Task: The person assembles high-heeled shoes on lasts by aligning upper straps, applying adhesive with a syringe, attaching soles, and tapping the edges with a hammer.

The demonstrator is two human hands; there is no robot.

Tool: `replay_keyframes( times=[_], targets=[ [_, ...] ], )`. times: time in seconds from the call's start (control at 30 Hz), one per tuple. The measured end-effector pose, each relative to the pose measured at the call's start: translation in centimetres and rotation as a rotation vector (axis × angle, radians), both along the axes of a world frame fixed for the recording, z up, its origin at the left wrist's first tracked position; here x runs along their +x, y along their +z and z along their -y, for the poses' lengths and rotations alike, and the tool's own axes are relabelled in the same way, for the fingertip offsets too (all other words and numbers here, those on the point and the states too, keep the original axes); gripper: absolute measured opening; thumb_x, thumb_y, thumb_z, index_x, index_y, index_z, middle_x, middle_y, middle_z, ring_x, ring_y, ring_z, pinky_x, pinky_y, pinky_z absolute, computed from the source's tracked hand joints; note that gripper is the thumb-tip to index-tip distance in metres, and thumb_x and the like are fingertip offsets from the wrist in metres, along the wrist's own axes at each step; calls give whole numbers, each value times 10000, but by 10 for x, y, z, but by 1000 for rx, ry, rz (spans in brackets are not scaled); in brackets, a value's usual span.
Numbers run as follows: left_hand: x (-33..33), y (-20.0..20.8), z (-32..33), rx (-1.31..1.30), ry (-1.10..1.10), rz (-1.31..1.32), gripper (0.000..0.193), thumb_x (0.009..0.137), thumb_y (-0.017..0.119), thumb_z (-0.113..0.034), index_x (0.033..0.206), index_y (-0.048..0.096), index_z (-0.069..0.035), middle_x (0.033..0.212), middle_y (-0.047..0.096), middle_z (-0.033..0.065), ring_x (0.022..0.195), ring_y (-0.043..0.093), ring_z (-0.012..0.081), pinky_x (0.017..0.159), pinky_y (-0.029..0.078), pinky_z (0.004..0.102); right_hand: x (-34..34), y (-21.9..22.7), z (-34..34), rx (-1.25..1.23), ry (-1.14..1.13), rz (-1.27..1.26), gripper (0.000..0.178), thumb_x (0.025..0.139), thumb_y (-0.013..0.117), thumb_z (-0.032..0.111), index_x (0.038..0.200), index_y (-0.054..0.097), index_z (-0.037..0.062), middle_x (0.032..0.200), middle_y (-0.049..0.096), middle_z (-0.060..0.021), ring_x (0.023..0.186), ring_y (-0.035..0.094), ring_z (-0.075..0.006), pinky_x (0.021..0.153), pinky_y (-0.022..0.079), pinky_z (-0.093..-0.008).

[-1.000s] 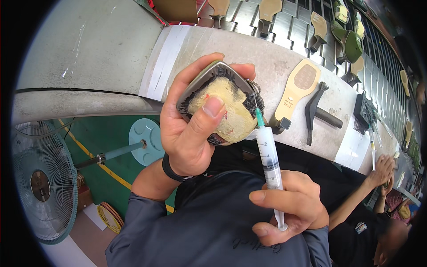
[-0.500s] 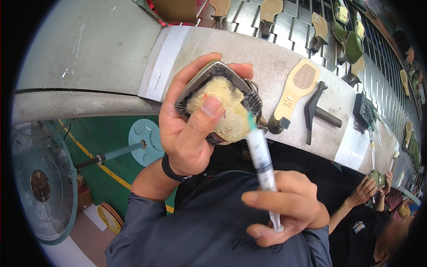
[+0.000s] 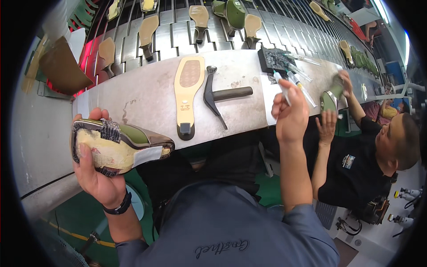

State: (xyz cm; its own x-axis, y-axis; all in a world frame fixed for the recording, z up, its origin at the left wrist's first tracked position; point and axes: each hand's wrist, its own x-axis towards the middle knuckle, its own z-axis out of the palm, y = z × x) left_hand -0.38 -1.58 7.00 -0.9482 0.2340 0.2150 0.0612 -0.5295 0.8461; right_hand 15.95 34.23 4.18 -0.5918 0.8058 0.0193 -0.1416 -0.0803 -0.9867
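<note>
1. Gripping a part-made shoe, the left hand holds it low at the left, out in front of the bench edge; the fingers are clenched round its toe end, thumb pressed on the pale yellow underside.
2. The shoe lies on its side, its olive upper facing the bench and dark rough material showing along the edge by the hand.
3. The right hand is raised over the right part of the bench, fingers closed on a syringe whose tip points up and away towards a dark pad.
4. More syringes lie just beside the pad on a white sheet.
5. Between the two hands, a tan insole with a brown oval patch lies flat on the bench, and a hammer rests just beside it on its right.
6. Behind the bench, a slatted conveyor carries further insoles and green shoes.
7. At the right a co-worker in a black shirt holds another green shoe in both hands at the bench edge.
</note>
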Motion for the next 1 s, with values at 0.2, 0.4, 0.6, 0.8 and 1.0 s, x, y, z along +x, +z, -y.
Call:
replay_keyframes(
  times=[0.2, 0.4, 0.6, 0.8, 1.0],
  targets=[
    [19, 6, -4, -68, 38, -77, 618, 1072, 526, -248, 1564, 346, 79, 1426, 563, 348, 1318, 593, 399, 1129, 480, 487, -41, -20, -52, -70, -25, 73, 448, 1041, 624, 397, 1254, 706, 11, 767, 666, -64, 563, 557, -73, 513, 409, -215],
    [17, 12, -13, -46, -15, -84, 573, 1030, 583, -182, 1511, 406, 75, 1334, 631, 339, 1184, 670, 314, 1030, 549, 423, 0, -33, -49, 160, -107, 199, 366, 1089, 608, 300, 1317, 698, 28, 811, 635, -8, 619, 530, -34, 534, 407, -182],
    [15, 9, -6, -22, -47, -105, 561, 1024, 568, -155, 1509, 409, 79, 1336, 638, 328, 1196, 671, 313, 1042, 543, 421, -7, -21, -38, 288, -152, 156, 331, 1101, 589, 287, 1227, 739, 20, 773, 650, -12, 586, 532, -31, 516, 407, -183],
    [15, 3, -1, -53, -30, -90, 632, 1025, 575, -225, 1544, 372, 73, 1343, 609, 360, 1207, 654, 355, 1044, 541, 460, -23, -33, -50, 162, -154, 174, 369, 1079, 626, 356, 1201, 736, 26, 788, 691, -55, 568, 574, -52, 513, 430, -193],
    [10, -3, 9, -62, -109, -121, 641, 1069, 506, -239, 1592, 298, 68, 1474, 533, 319, 1387, 530, 409, 1205, 389, 527, -9, -28, -30, 185, -129, 150, 268, 992, 679, 72, 1222, 709, -63, 840, 729, -112, 628, 644, -97, 540, 489, -218]
  ],
)
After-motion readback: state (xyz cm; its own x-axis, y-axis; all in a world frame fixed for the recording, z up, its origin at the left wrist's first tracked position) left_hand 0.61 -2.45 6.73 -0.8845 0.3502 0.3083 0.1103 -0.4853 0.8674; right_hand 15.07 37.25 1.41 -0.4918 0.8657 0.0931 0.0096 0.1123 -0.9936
